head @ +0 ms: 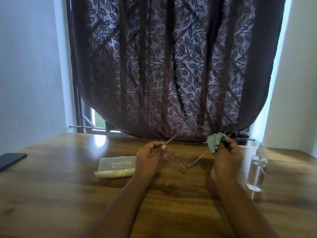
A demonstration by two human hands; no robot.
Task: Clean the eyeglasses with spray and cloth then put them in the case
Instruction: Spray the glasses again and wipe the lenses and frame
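The left hand grips the eyeglasses at the frame; their far arm runs rightward into the cloth pinched by the right hand.

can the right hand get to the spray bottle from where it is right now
Probably yes: the spray bottle stands just right of the right hand with bare table between, but that hand's grip is full with the cloth.

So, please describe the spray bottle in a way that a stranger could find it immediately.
Start from the wooden table in front of the dark leaf-patterned curtain. Look at its right side, just outside the right hand that holds the green cloth. The spray bottle stands there upright, the only clear, see-through container with a capped top.
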